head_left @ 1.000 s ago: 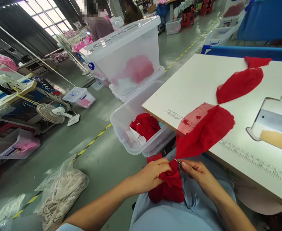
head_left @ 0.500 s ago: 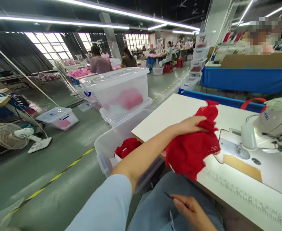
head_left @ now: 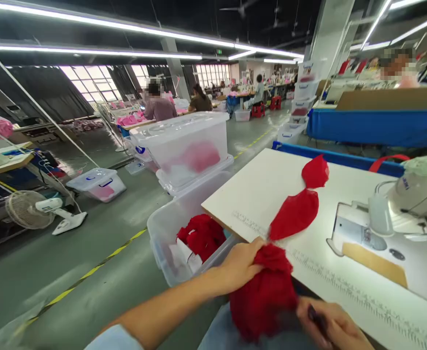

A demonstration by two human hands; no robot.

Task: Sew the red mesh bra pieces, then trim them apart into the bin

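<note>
My left hand (head_left: pixel 241 265) grips a bunched wad of red mesh fabric (head_left: pixel 264 296) at the near edge of the white sewing table (head_left: pixel 268 189). From the wad a chain of red fabric pieces (head_left: pixel 297 211) stretches across the tabletop toward the far side. Low on the right, my right hand (head_left: pixel 330 326) is closed around a small dark tool beside the wad. A white sewing machine (head_left: pixel 406 204) stands on the right of the table.
A clear bin (head_left: pixel 179 238) with red fabric sits on the floor left of the table, with lidded bins (head_left: pixel 184 146) stacked behind it. A floor fan (head_left: pixel 34 211) stands at left. Other people work at distant tables. A blue-draped table (head_left: pixel 377 127) lies beyond.
My left hand pulled the red bundle back from the tabletop to the table's near edge. Red pieces now lie strung out on the table. My right hand stays low with the tool.
</note>
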